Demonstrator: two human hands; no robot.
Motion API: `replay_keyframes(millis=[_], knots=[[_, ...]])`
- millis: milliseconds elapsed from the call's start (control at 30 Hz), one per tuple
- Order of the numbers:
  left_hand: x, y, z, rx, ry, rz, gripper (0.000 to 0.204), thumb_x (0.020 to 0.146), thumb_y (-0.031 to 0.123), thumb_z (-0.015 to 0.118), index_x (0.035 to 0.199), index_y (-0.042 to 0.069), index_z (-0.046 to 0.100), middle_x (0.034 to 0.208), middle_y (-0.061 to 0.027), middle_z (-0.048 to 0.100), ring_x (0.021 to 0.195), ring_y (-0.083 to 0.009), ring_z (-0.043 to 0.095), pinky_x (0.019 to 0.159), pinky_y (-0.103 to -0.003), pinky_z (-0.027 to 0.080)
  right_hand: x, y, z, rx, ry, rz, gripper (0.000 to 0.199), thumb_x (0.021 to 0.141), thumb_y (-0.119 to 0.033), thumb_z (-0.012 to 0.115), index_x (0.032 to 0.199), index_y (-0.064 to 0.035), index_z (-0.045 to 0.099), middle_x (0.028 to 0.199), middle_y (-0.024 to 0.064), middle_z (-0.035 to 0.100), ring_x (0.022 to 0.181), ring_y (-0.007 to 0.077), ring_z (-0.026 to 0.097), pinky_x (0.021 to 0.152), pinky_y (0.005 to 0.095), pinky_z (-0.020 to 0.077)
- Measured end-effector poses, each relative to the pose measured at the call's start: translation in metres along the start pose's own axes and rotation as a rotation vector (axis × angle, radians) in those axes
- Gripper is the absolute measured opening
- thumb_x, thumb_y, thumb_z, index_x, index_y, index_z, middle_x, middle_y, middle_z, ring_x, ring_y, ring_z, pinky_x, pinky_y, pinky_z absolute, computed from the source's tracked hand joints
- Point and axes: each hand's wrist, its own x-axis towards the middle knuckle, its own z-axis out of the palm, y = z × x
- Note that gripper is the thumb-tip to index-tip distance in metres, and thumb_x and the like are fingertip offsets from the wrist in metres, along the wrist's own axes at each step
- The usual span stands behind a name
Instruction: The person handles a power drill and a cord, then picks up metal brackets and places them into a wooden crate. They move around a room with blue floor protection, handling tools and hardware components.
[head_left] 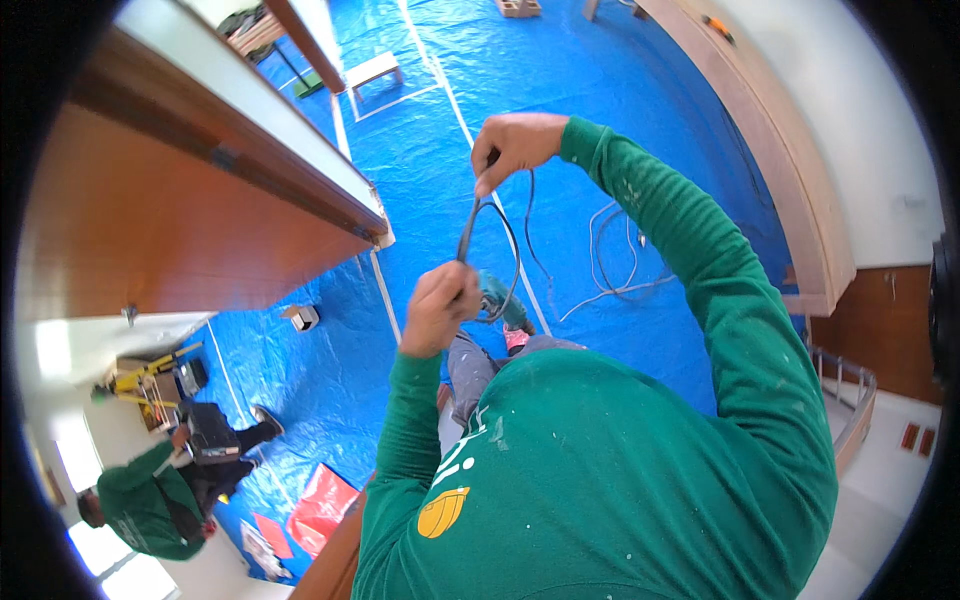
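Observation:
A dark cable runs taut between my two hands in front of my chest. My right hand, higher and farther out, pinches its upper end. My left hand is closed around the lower stretch, nearer my body. A loop of the cable hangs to the right of my left hand, and another length drops from my right hand toward the floor. Just past my left hand, near my legs, a teal thing shows; it is partly hidden and I cannot make out its kind.
Blue sheeting with white tape lines covers the floor. A grey cord lies loosely coiled on the right. A wooden door stands at left; beyond it a person in green carries a dark case. A small bench stands ahead.

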Motion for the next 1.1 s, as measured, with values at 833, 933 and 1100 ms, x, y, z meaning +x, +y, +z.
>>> replay_keyframes(millis=[833,933,1100], knots=[[-0.082,0.159,-0.236,0.209,0.723,0.487,0.04,0.11,0.041,0.046,0.092,0.006,0.054,0.065,-0.0065,0.053,0.061,-0.0177,0.052,0.067,-0.035,0.046,-0.053,-0.079,0.165,-0.174,-0.022,0.174,0.015,0.09,-0.023,0.066,0.097,-0.0129,0.074,0.083,0.0139,0.071,0.072,0.0324,0.07,0.063,0.0486,0.0546],[-0.069,0.136,-0.254,0.302,0.562,0.404,0.043,0.11,0.041,0.043,0.09,0.005,0.054,0.079,-0.0169,0.069,0.082,-0.0292,0.069,0.088,-0.046,0.053,0.022,-0.118,0.14,-0.267,-0.013,-0.009,0.012,0.091,-0.024,0.065,0.095,-0.0131,0.071,0.084,0.0103,0.069,0.073,0.0302,0.07,0.059,0.0463,0.0531],[-0.028,0.087,-0.231,0.283,0.428,0.244,0.042,0.111,0.04,0.042,0.09,0.005,0.054,0.084,-0.0195,0.072,0.095,-0.0312,0.071,0.095,-0.047,0.052,0.119,-0.134,0.083,-0.371,0.209,-0.179,0.012,0.092,-0.021,0.065,0.098,-0.0162,0.074,0.085,0.0078,0.071,0.073,0.0317,0.07,0.062,0.0438,0.0549]])
